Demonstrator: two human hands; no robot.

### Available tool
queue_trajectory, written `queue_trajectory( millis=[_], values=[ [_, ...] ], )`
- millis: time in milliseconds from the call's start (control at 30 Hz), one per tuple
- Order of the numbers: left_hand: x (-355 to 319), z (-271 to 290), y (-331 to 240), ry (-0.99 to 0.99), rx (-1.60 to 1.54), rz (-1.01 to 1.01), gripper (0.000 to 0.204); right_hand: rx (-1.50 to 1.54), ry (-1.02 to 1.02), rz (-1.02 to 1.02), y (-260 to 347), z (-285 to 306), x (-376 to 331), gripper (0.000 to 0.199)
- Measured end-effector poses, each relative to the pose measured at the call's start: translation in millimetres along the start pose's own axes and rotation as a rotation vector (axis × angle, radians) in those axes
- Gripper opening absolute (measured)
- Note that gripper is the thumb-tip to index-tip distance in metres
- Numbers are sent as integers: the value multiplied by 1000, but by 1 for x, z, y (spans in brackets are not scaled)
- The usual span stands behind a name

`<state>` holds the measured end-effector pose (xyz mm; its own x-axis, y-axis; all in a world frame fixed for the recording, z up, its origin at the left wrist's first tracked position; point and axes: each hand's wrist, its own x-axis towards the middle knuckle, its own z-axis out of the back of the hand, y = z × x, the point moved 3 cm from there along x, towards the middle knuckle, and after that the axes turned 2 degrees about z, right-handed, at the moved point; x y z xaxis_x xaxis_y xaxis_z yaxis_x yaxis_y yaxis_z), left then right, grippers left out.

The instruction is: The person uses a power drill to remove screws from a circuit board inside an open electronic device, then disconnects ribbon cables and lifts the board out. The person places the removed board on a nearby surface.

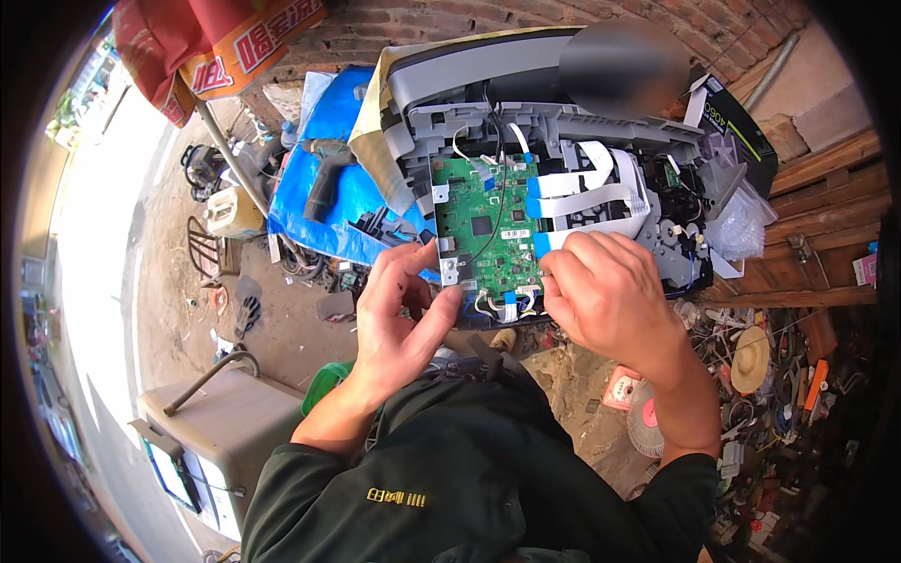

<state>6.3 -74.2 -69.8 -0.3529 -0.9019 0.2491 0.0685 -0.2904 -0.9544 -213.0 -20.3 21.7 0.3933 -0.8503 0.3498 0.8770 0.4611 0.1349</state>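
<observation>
A green circuit board (488, 211) lies in the opened grey body of a printer-like machine (563, 122). White flat ribbon cables (587, 202) with blue ends meet its right edge. My left hand (394, 314) is at the board's lower left corner, thumb and fingertips curled about the edge by a small metal bracket (450, 272). At the board's right edge, my right hand (610, 300) is closed in a pinch just below a blue cable end (542, 242); its fingers hide what is between them. Thin wires and another blue-ended cable (511, 302) line the lower edge.
A cordless drill (328, 183) rests on a blue sheet (291, 197) left of the machine. A beige boxy appliance (225, 413) stands at the lower left. On the right are a wooden bench (817, 253), a small fan (646, 422) and piled scrap with a straw hat (751, 359).
</observation>
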Motion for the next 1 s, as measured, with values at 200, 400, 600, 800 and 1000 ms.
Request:
queue_trajectory(
  millis=[200, 400, 600, 800, 1000],
  values=[
    [-1, -3, 4, -14, -3, -12, 44, 149, 99, -141, -13, 24, 11, 14],
    [-2, -3, 4, 46, -33, 58, 43, 161, 124, -140, -48, 15, 48, 36],
    [0, -5, 7, 18, -43, -30, 47, 301, 196, -237, -56, 6, 61, 38],
    [0, -6, 8, 14, -56, -62, 48, 505, 323, -493, -59, 11, 70, 38],
    [2, -3, 3, 16, -47, -72, 49, 374, 310, -483, -67, 15, 77, 28]
  ],
)
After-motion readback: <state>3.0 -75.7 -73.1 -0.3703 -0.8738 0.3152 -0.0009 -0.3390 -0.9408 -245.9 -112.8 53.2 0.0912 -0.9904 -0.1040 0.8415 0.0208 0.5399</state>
